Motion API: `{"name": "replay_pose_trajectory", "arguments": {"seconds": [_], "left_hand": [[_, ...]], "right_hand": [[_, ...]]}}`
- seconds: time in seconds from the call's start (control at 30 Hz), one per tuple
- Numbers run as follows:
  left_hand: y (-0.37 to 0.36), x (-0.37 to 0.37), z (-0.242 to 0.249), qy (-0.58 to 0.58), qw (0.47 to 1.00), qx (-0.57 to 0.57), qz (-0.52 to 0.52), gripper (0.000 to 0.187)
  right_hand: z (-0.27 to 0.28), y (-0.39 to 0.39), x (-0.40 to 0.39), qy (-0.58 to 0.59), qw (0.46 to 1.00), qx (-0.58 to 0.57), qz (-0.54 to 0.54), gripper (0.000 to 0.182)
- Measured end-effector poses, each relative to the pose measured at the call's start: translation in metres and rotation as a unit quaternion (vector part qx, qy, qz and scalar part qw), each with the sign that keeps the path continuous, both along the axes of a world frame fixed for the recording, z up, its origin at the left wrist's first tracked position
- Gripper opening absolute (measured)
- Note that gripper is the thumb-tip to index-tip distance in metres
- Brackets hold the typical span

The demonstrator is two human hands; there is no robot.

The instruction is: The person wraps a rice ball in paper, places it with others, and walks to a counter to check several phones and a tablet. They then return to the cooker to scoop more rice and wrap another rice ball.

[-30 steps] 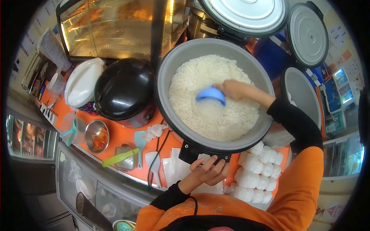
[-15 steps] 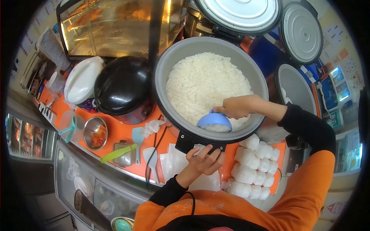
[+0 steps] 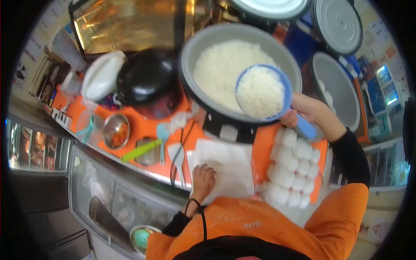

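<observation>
In my right hand (image 3: 303,110) is a blue rice scoop (image 3: 288,93), heaped with white rice (image 3: 260,92), held above the front right rim of a large grey rice cooker (image 3: 197,102). More cooked rice (image 3: 229,60) fills the middle of that pot. My left hand (image 3: 203,181) lies on the left edge of a stack of white paper sheets (image 3: 229,162), fingers slightly bent and apart. Right of the sheets sit several rounded white wrapped parcels (image 3: 288,167) in rows.
Left on the orange counter (image 3: 268,149) are a black lidded cooker (image 3: 147,82), a steel bowl (image 3: 116,131) with reddish food, green tongs (image 3: 141,151) and a white paddle (image 3: 177,160). Behind stands a lit glass cabinet (image 3: 130,28). A second open cooker (image 3: 336,78) is at right.
The scoop has come up out of the pot, now full of rice. My left hand has left the cooker's front and moved down left onto the paper sheets. The view has shifted.
</observation>
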State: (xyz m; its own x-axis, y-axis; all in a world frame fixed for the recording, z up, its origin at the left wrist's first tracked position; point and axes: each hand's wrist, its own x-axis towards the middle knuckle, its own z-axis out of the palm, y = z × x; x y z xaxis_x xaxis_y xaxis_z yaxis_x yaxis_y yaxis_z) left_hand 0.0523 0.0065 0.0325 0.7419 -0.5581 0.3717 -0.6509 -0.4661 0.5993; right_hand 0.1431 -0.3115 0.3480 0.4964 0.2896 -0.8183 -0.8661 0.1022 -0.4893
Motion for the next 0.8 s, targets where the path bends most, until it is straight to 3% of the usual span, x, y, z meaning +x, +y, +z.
{"name": "replay_pose_trajectory", "arguments": {"seconds": [0.03,0.1,0.17,0.23,0.3,0.33,0.37,0.47,0.57,0.67,0.77,0.8], "left_hand": [[0.014,-0.011,-0.017,0.023,0.997,0.076,-0.021,0.031],[0.019,-0.029,-0.005,0.062,0.986,0.157,-0.005,0.061],[0.023,-0.042,-0.011,0.099,0.976,0.192,0.000,0.083],[0.024,-0.045,-0.016,0.114,0.971,0.211,0.006,0.097],[0.022,-0.044,-0.018,0.112,0.970,0.216,0.011,0.105],[0.020,-0.044,-0.020,0.108,0.970,0.219,0.019,0.106],[0.020,-0.044,-0.020,0.110,0.970,0.215,0.019,0.106],[0.018,-0.044,-0.020,0.110,0.972,0.205,0.021,0.106],[0.020,-0.047,-0.020,0.101,0.973,0.207,0.026,0.106],[0.020,-0.049,-0.017,0.095,0.976,0.195,0.029,0.103],[0.033,-0.053,-0.021,0.095,0.978,0.184,-0.001,0.088],[0.045,-0.056,-0.027,0.094,0.978,0.186,-0.032,0.081]], "right_hand": [[-0.005,0.012,-0.026,0.014,0.999,-0.002,-0.050,0.034],[-0.034,0.023,-0.080,0.058,0.991,0.060,-0.100,0.036],[-0.055,0.048,-0.120,0.114,0.977,0.143,-0.108,0.040],[-0.092,0.073,-0.146,0.145,0.965,0.152,-0.155,0.043],[-0.151,0.098,-0.161,0.044,0.977,0.021,-0.209,0.042],[-0.207,0.111,-0.171,-0.148,0.951,-0.258,-0.081,0.038],[-0.260,0.124,-0.180,-0.321,0.800,-0.504,0.056,0.040],[-0.314,0.161,-0.183,-0.420,0.675,-0.568,0.212,0.050],[-0.312,0.158,-0.182,-0.380,0.705,-0.557,0.218,0.048],[-0.309,0.153,-0.182,-0.430,0.668,-0.577,0.193,0.049],[-0.283,0.138,-0.193,-0.468,0.747,-0.472,0.012,0.050],[-0.261,0.133,-0.189,-0.516,0.703,-0.482,-0.084,0.049]]}}
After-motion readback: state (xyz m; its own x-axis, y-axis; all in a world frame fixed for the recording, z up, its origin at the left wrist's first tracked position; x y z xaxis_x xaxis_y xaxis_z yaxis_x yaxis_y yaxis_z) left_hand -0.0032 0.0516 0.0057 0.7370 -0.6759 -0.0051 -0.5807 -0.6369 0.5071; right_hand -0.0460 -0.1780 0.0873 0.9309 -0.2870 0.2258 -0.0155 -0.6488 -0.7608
